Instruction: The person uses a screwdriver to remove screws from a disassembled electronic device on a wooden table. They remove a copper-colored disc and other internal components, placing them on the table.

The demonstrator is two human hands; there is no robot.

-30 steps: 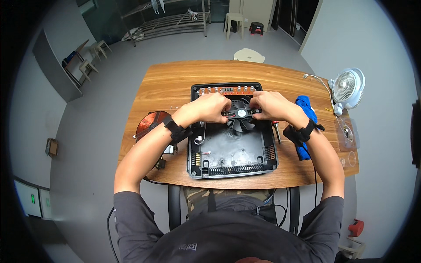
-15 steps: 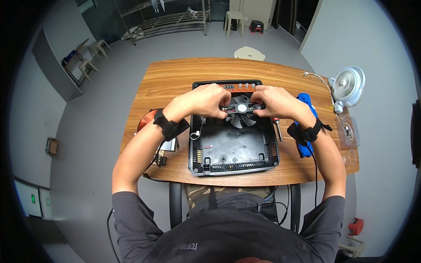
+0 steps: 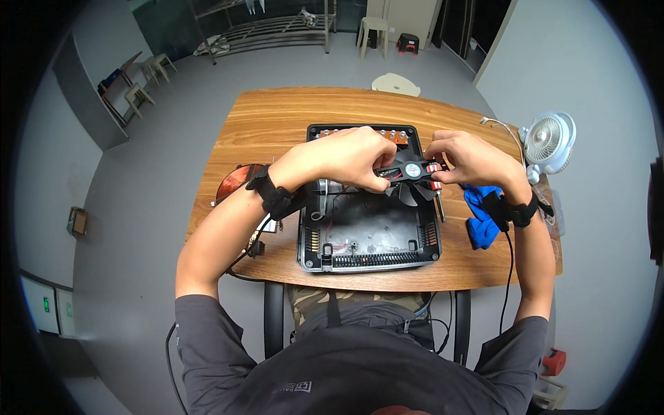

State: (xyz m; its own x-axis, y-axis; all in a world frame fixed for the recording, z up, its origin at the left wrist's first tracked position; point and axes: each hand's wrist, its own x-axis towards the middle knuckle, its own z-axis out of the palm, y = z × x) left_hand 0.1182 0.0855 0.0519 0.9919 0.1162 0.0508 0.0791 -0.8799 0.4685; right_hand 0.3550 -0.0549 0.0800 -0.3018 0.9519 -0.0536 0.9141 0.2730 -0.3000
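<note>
Both hands grip a small black cooling fan (image 3: pixel 409 188) by opposite ends of its mounting bar, above the right part of an open black appliance housing (image 3: pixel 373 232). My left hand (image 3: pixel 360 158) pinches the bar's left end between thumb and fingers. At the other end, my right hand (image 3: pixel 465 155) closes on the bar, and the red-and-white handle of a screwdriver (image 3: pixel 443 206) shows just below and behind it. Along the housing's far edge runs an orange circuit board (image 3: pixel 395 135), partly covered by my hands. A loose white-ended wire (image 3: pixel 321 207) lies inside the housing at left.
A copper coil disc (image 3: pixel 235 183) lies left of the housing, beside a small circuit board (image 3: pixel 257 243) partly hidden by my left forearm. Blue cloth (image 3: pixel 484 234) is bunched on the right of the wooden table (image 3: pixel 277 114). A white desk fan (image 3: pixel 548 142) stands at the right edge.
Both hands have carried the cooling fan to the right, its bar now tilted slightly. The circuit board behind is covered differently by the hands.
</note>
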